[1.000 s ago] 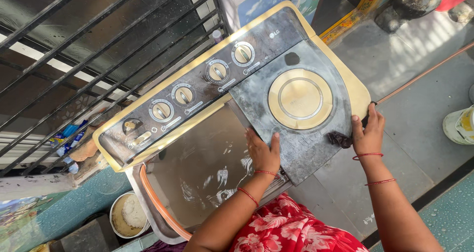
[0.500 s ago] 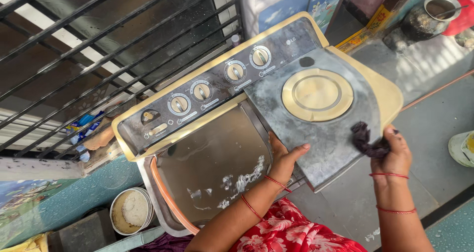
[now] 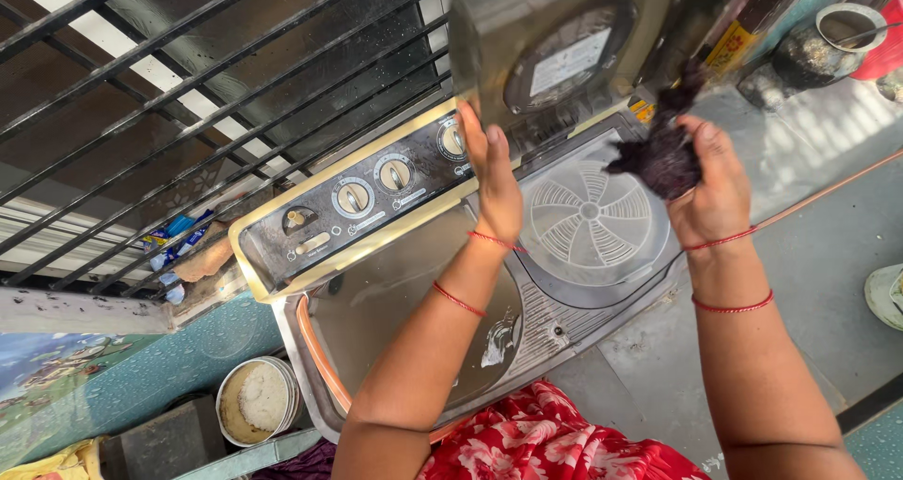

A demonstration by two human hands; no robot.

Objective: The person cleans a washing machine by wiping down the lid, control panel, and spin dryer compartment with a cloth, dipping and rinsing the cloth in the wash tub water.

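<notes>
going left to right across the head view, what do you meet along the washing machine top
control knobs → left hand on the raised lid → white finned inner cover → dark cloth → right hand

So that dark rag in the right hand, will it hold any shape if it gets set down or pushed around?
Probably not. The dark rag bunches in crumpled folds inside the right hand, so it looks limp and soft. It seems light, since a loose grip carries it. It likely won't roll or slide; dropped on the white inner cover, it should slump flat.
</notes>
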